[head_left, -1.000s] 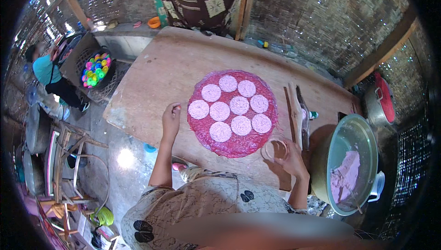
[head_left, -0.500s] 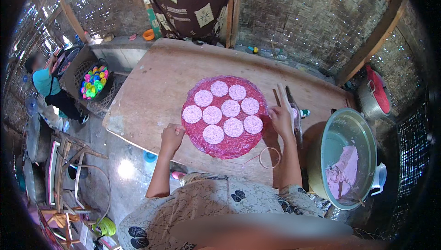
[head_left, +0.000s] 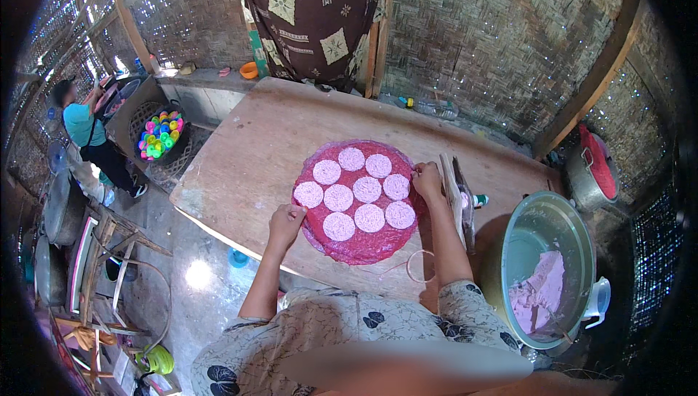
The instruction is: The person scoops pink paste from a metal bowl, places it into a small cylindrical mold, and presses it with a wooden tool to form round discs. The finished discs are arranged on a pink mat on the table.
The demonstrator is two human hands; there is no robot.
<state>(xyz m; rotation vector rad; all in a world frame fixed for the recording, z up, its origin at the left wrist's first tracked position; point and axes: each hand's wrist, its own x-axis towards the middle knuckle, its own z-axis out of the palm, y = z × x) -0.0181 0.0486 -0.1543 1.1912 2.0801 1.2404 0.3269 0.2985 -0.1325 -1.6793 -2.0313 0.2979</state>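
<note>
A round, crimson sheet [head_left: 345, 246] with a rumpled, filmy rim lies on the wooden table. Several pale pink, flat dough-like discs [head_left: 339, 197] are spread over it, close together but mostly apart. At the sheet's left edge, my left hand [head_left: 284, 223] pinches the rim between thumb and fingers. My right hand [head_left: 427, 180] grips the rim at the upper right edge, its fingers closed. A thin ring with a string [head_left: 420, 266] lies near the table's front edge, just below the sheet.
Right of the table stands a big green tub [head_left: 509, 250] holding pink dough [head_left: 539, 290] and a clear jug [head_left: 600, 301]. Wooden slats [head_left: 452, 200] lie beside my right forearm. Far left, a person in teal [head_left: 80, 123] stands by a basket of colourful cups [head_left: 160, 136].
My left hand has closed in on the sheet's left rim. My right hand has shifted farther away along the right rim. The whole view has tilted slightly, and the discs keep their arrangement.
</note>
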